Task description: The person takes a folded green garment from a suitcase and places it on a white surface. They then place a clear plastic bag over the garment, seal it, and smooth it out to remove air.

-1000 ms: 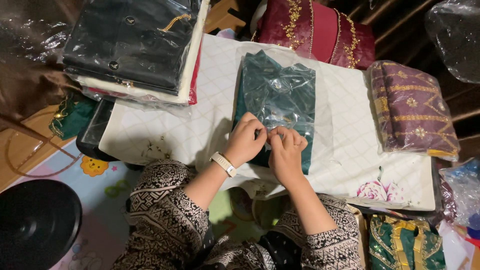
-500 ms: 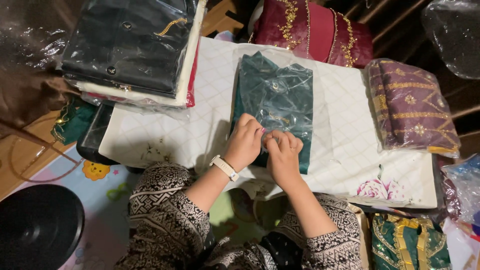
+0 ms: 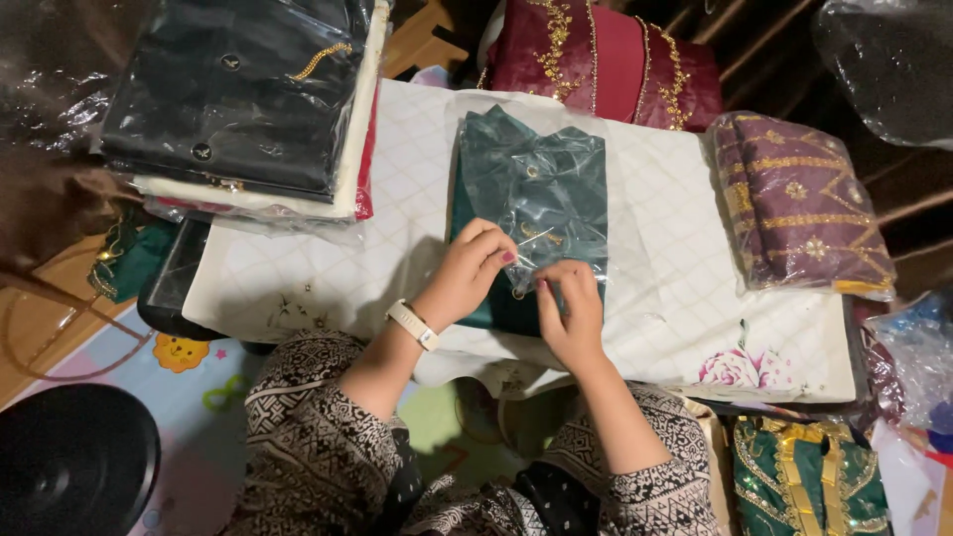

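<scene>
A folded dark green garment in a clear plastic bag (image 3: 536, 189) lies on a white quilted cloth (image 3: 685, 298) in the middle of the view. My left hand (image 3: 472, 273), with a white watch on its wrist, pinches the near edge of the bag. My right hand (image 3: 571, 313) grips the same edge just beside it, fingertips almost touching the left hand's. Both hands cover the bag's bottom end.
A stack of bagged garments, black on top (image 3: 238, 89), stands at the left. A maroon garment with gold trim (image 3: 606, 60) lies behind, a bagged purple one (image 3: 799, 203) at the right. A green and gold garment (image 3: 804, 476) sits bottom right, a black round object (image 3: 69, 462) bottom left.
Both hands stay at the bag's near edge; the fingers have shifted slightly along the plastic. The bag has not moved.
</scene>
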